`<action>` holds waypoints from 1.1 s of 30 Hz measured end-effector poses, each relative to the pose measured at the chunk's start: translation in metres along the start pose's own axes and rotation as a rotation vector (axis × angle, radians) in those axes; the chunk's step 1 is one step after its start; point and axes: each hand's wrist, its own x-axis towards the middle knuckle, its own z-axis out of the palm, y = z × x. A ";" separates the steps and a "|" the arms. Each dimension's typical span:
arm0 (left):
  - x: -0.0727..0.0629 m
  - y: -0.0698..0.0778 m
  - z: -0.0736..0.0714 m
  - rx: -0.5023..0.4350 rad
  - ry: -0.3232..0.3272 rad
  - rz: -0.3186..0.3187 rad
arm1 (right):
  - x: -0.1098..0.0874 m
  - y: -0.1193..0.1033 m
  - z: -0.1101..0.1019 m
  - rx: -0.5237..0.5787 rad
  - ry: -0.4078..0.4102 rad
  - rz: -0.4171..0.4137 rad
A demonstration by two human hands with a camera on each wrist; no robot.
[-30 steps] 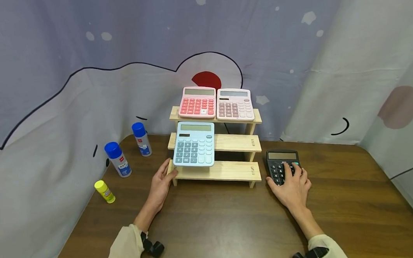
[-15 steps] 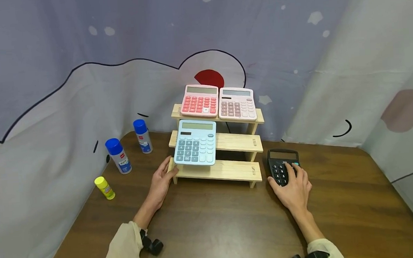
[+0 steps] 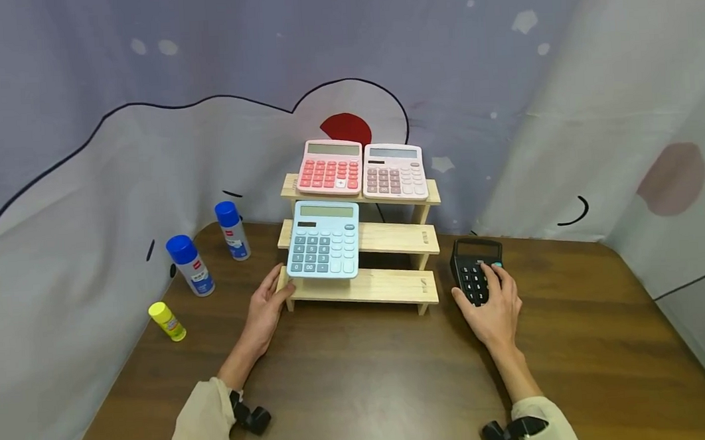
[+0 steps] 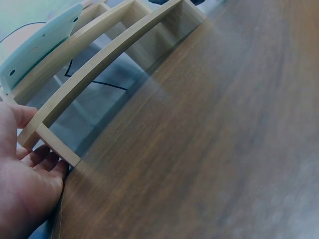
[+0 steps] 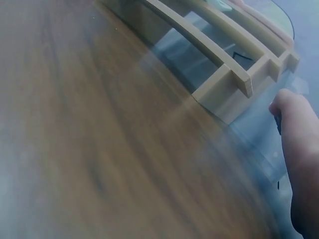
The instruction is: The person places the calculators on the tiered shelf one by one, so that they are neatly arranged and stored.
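My left hand (image 3: 262, 318) holds the left end of the bottom step of a three-tier wooden display stand (image 3: 362, 287), thumb on top. In the left wrist view its other fingers curl beneath the board. A light blue calculator (image 3: 323, 240) leans on the middle step, and its lower edge overhangs the bottom one. Two more stand on the top step, a pink calculator (image 3: 330, 168) and a pale pink calculator (image 3: 394, 172). Right of the stand, my right hand (image 3: 493, 312) grips a black calculator (image 3: 471, 277) across its width, covering its lower right keys. In the right wrist view it is mostly hidden.
Two blue-capped spray cans (image 3: 192, 267) and a yellow glue stick (image 3: 168, 321) stand left of the stand on the brown wooden table (image 3: 361, 379). A printed curtain (image 3: 230, 47) hangs behind the table and along its sides.
The black calculator has tipped, its display now looking darker and more foreshortened, with my right hand still on it. My left hand stays on the stand. The head view has shifted slightly.
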 end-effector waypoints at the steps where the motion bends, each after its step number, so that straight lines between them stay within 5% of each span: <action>1: 0.000 0.001 0.000 -0.002 -0.001 -0.002 | 0.001 -0.001 0.001 0.015 0.009 -0.003; 13: -0.002 -0.003 -0.003 -0.001 -0.003 0.023 | -0.004 -0.019 0.008 0.195 0.157 -0.223; 33: 0.002 0.000 0.000 -0.009 0.007 0.014 | 0.005 -0.072 0.003 0.179 0.117 -0.291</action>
